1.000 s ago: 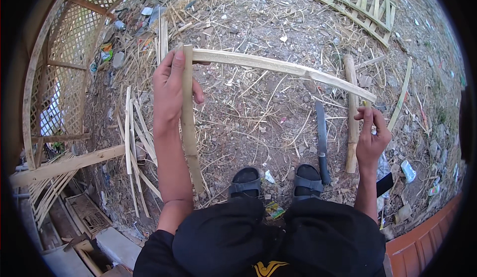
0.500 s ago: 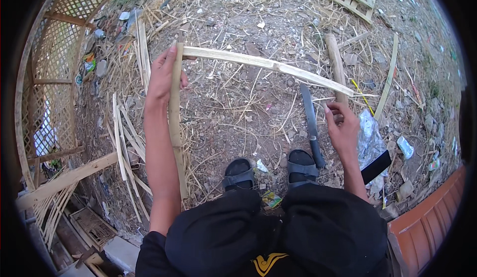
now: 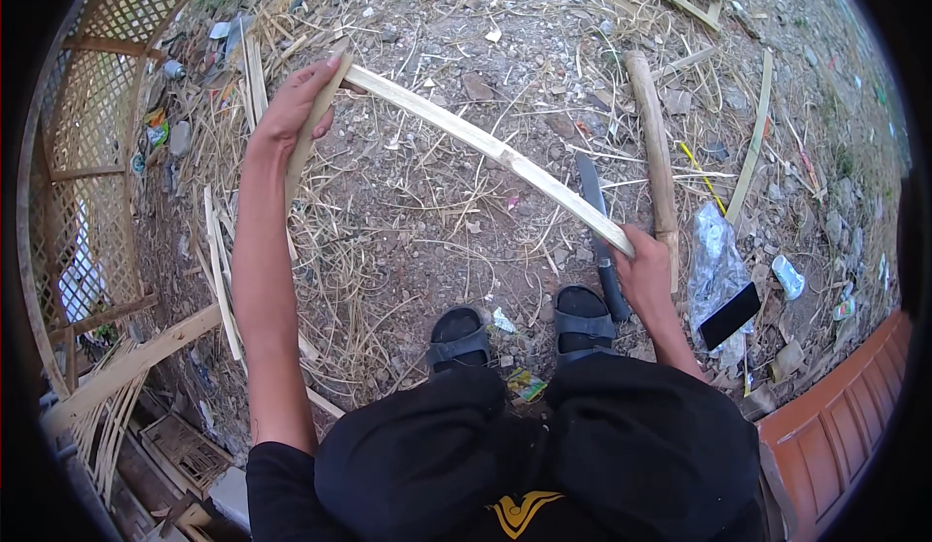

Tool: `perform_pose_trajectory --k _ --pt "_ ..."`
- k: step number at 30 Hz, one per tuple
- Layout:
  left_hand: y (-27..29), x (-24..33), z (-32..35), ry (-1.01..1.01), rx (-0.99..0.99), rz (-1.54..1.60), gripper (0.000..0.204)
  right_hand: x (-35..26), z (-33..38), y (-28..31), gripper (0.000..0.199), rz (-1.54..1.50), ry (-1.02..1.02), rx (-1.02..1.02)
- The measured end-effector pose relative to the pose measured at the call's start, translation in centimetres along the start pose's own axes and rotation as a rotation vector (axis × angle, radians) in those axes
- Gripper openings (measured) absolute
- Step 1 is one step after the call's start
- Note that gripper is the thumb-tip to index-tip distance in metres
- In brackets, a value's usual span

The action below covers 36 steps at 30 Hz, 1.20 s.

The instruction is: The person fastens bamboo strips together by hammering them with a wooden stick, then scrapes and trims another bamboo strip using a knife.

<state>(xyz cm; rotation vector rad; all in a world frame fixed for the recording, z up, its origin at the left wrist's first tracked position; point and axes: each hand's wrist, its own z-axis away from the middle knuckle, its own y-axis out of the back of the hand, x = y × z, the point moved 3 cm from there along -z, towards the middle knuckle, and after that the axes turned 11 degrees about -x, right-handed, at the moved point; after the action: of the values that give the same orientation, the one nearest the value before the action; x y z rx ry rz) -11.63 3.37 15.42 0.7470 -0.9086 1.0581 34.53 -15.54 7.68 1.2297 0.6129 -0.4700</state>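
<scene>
My left hand [image 3: 298,107], raised at the upper left, is closed around a brownish bamboo strip [image 3: 313,134], which runs down behind my forearm. A pale split bamboo strip [image 3: 456,128] with a node near its middle meets it at that hand and slants down to the right. At the pale strip's lower end, my right hand [image 3: 645,272] is closed on it; most of those fingers are hidden. Below the strip, close to my right hand, a machete [image 3: 593,188] with a dark handle lies on the ground.
A round wooden pole [image 3: 650,134] lies right of the machete. Beyond it are a plastic bag [image 3: 716,251], a black phone [image 3: 730,317] and a white cup [image 3: 787,277]. Lattice panels [image 3: 97,105] stand at left, near loose strips [image 3: 219,270]. My sandals [image 3: 582,321] are below.
My right hand has closed on the pale strip's free end and brought it down and nearer. My left hand has shifted slightly left and away, tilting the brownish strip.
</scene>
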Motion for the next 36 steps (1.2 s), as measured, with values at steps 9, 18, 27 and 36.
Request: perform_pose_trajectory --k 9,18,27,36 --pt "-0.2 0.9 -2.7 0.029 -0.103 -0.104 0.045 -1.2 0.7 -1.7 0.028 -0.115 -0.239 -0.216" --pt "-3.0 3.0 -9.6 0.009 -0.335 -0.411 0.045 -2.6 5.4 -11.0 0.04 -0.753 -0.295 -1.153" --pt "-12.6 2.5 -15.8 -0.09 -0.4 -0.551 0.044 -1.6 5.7 -12.5 0.044 -0.541 -0.236 -1.112" --pt "-15.6 -0.6 -17.6 -0.429 -0.035 -0.849 0.043 0.2 6.0 -13.3 0.037 -0.662 -0.409 -0.864"
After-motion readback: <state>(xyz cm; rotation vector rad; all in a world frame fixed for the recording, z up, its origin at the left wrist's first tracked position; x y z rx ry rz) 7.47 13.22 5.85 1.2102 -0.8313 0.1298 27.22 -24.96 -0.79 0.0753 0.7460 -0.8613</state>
